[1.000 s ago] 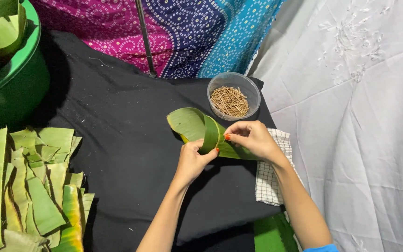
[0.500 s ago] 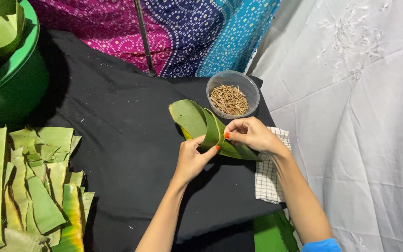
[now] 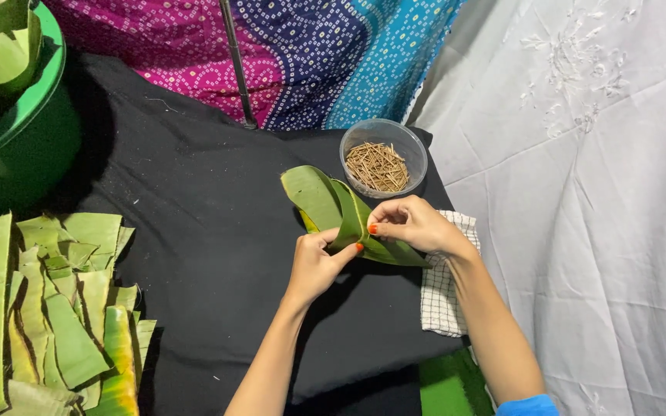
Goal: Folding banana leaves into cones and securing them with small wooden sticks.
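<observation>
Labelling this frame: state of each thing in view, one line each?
banana leaf: folded over, pinched by both hands
left hand: gripping the fold
right hand: gripping the fold
plastic bowl: open, holds thin sticks
cut leaf pieces: loose pile, flat
checked cloth: lying flat under the right wrist
green tub: upright, leaves on top

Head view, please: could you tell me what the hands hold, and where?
Both hands, left and right, pinch a folded green leaf at its fold.

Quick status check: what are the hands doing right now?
Left hand and right hand both pinching the folded green leaf. Leaf resting on black cloth. Bowl of small sticks just beyond, not obstructing.
</observation>
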